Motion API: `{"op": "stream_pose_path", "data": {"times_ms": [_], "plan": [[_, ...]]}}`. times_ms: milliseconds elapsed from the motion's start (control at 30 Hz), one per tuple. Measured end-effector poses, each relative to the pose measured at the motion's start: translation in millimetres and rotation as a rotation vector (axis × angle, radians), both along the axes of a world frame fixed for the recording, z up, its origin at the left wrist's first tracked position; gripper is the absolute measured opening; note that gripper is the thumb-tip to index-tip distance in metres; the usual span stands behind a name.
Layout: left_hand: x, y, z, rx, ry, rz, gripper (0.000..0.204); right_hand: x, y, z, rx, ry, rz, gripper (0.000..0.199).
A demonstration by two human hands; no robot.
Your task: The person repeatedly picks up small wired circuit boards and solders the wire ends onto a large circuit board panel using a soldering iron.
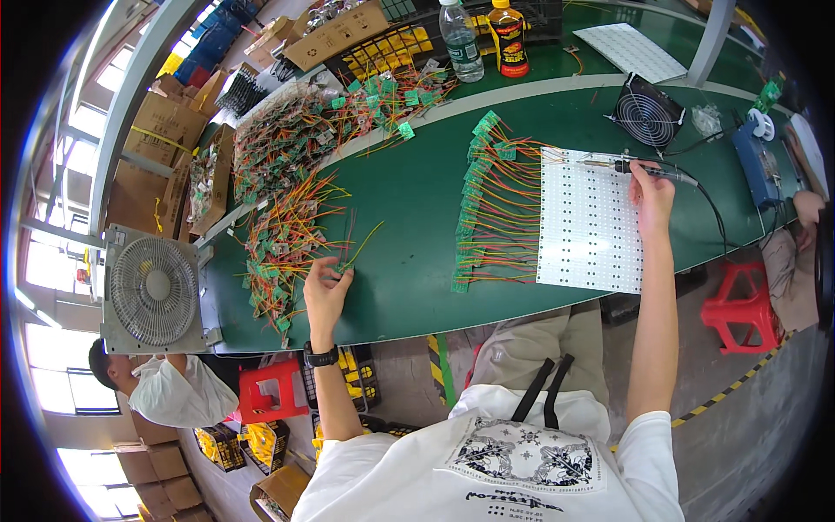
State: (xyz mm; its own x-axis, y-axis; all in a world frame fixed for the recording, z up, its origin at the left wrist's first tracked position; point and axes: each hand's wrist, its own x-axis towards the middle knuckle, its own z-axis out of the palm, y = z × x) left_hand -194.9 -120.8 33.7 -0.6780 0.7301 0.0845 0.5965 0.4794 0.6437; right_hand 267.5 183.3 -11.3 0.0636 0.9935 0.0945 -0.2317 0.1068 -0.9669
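My right hand is closed around a soldering iron, its tip pointing left over the top edge of a white dotted panel. Wires run from the panel's left side to a column of small green circuit boards. Beside a heap of wired circuit boards, my left hand is closed with its fingertips together. Red and yellow wires stick out from those fingertips; they seem to belong to a small wired circuit board, mostly hidden by the fingers.
A small black fan stands behind the panel, near a blue soldering station. Two bottles, a water bottle and a drink bottle, stand at the back. A larger fan hangs at the table's left end. Other people sit left and right.
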Motion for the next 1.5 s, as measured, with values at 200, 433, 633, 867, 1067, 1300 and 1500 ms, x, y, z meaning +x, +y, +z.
{"op": "stream_pose_path", "data": {"times_ms": [200,433,633,867,1067,1300,1500], "plan": [[-4,-3,-6,0.037,0.115,-0.122,0.039,1,3,-1,0.022,0.006,0.011,0.017],[0,13,5,-0.002,0.166,-0.245,0.033,1,3,-1,0.02,0.002,0.023,0.016],[-8,12,6,-0.059,0.222,-0.334,0.027,1,2,-1,0.004,0.002,0.02,0.016],[-17,10,7,-0.143,0.147,-0.405,0.019,3,2,-1,0.004,-0.015,0.032,0.019],[-13,4,17,-0.029,0.234,-0.549,0.01,-1,2,-1,-0.012,0.012,0.017,0.017],[21,27,41,0.067,0.247,-0.552,0.018,6,5,-4,-0.014,-0.018,0.0,0.017],[66,87,36,0.318,0.265,-0.637,0.019,-2,2,-2,0.022,0.067,-0.027,0.017]]}}
